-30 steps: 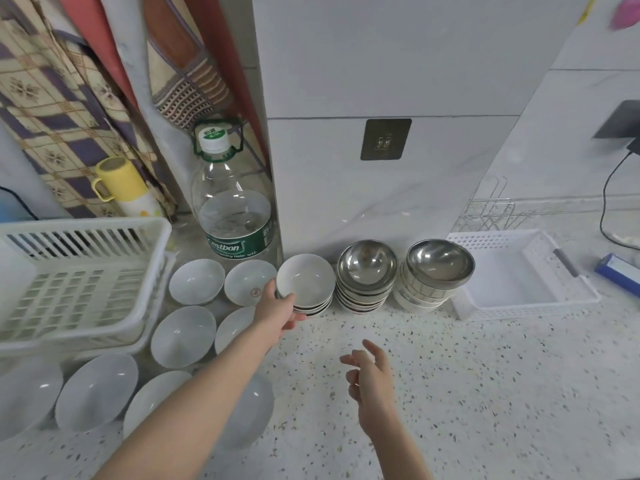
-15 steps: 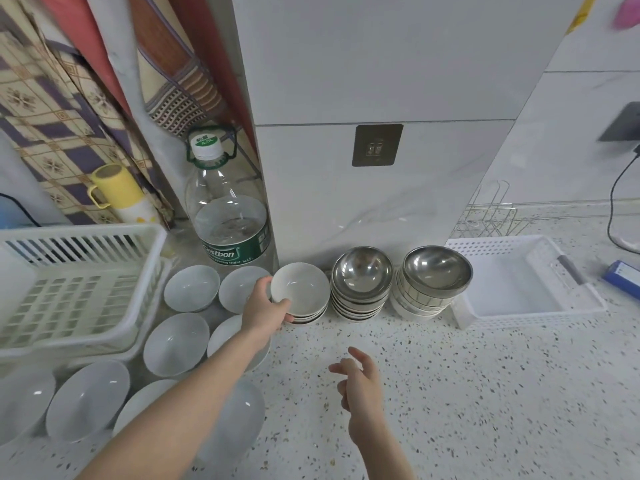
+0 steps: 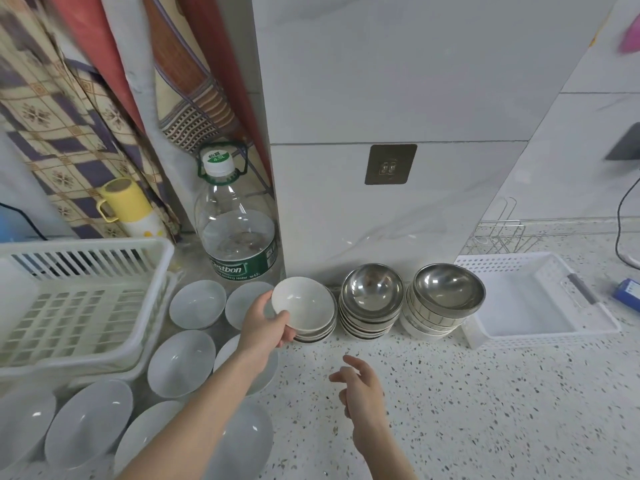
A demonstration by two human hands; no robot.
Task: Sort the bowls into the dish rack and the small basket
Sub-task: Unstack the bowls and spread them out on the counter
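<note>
Fingers [image 3: 282, 329] of our left hand [image 3: 261, 325] curl under the rim of the small white ceramic bowl [image 3: 301, 303], thumb on its near edge; it sits tilted atop a short stack of like bowls against the wall. Our right hand [image 3: 362, 388] hovers over the speckled bench [image 3: 467, 410], loosely open, holding nothing. We judge the step as picking the first small bowl. Next: lift it clear of the stack, then carry it to the white slatted dish rack [image 3: 79, 303] at left or the white perforated small basket [image 3: 533, 299] at right; which one, we cannot tell.
</note>
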